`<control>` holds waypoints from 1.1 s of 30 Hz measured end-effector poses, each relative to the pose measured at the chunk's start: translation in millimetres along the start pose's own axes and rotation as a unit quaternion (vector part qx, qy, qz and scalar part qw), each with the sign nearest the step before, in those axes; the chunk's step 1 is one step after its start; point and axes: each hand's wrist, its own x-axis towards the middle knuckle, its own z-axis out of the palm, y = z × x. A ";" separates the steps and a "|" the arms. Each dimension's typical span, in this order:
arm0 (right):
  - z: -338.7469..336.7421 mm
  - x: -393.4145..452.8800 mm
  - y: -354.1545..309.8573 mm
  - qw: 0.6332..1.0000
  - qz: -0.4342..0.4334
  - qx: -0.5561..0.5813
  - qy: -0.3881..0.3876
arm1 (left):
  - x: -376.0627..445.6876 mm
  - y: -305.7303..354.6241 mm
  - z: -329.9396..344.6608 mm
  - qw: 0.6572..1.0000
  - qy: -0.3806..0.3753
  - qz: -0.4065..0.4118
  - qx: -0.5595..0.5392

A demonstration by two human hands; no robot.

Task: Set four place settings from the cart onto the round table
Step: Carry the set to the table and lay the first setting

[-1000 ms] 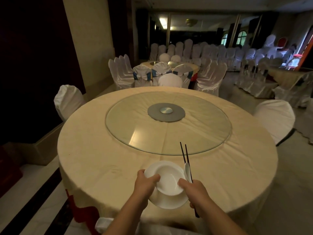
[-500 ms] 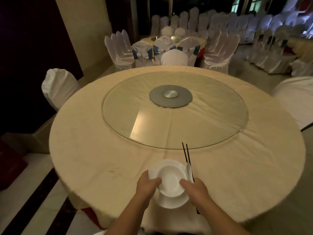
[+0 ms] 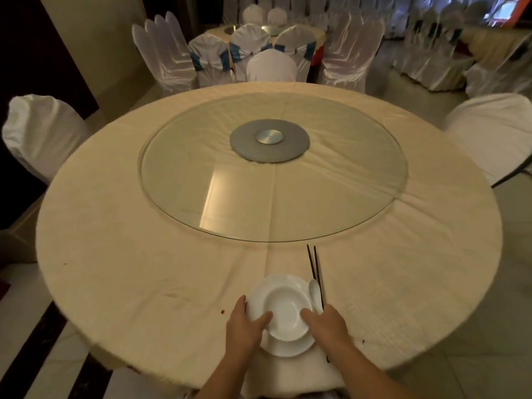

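Left hand and right hand pinch the bowl on its plate at the table edge; lower level, keeping spoon and chopsticks aligned.

Dim banquet hall, white-covered chairs, pale tiled floor, dark left wall.

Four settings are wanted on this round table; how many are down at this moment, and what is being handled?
None looks finished: the round table's cream cloth shows no other tableware. The first setting is in hand: the left hand grips the white shallow bowl stacked on a white flat plate; the right hand holds the bowl's other side plus a white spoon and black chopsticks. Three more remain; no cart in view.
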 end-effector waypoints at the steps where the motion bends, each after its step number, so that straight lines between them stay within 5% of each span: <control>1: 1.3 2.6 2.5 1.000 0.002 -0.001 0.001 | 0.1 0.4 0.6 1.000 0.000 0.000 -0.006; 13: 3.2 2.2 -0.6 0.998 -0.019 0.001 0.065 | 4.2 -1.0 -2.4 1.000 0.003 0.002 -0.023; 17: -9.6 -23.4 -14.0 0.992 -0.064 -0.002 0.111 | -12.6 22.8 -4.4 0.994 0.100 0.027 0.024; 23: -10.5 -70.7 -25.8 0.984 -0.144 -0.100 0.039 | -58.0 60.4 4.2 0.984 -0.085 0.060 -0.148; 26: -9.9 -81.3 -21.6 0.981 -0.165 -0.095 -0.030 | -62.7 60.3 7.2 0.987 -0.033 0.075 -0.138; 29: -19.7 -80.2 -21.0 0.983 -0.105 0.037 -0.145 | -58.1 52.6 8.2 0.986 -0.031 0.032 -0.162; 33: -42.5 -61.0 -12.7 0.965 -0.036 0.172 -0.194 | -48.2 44.9 6.4 0.971 -0.007 -0.029 -0.237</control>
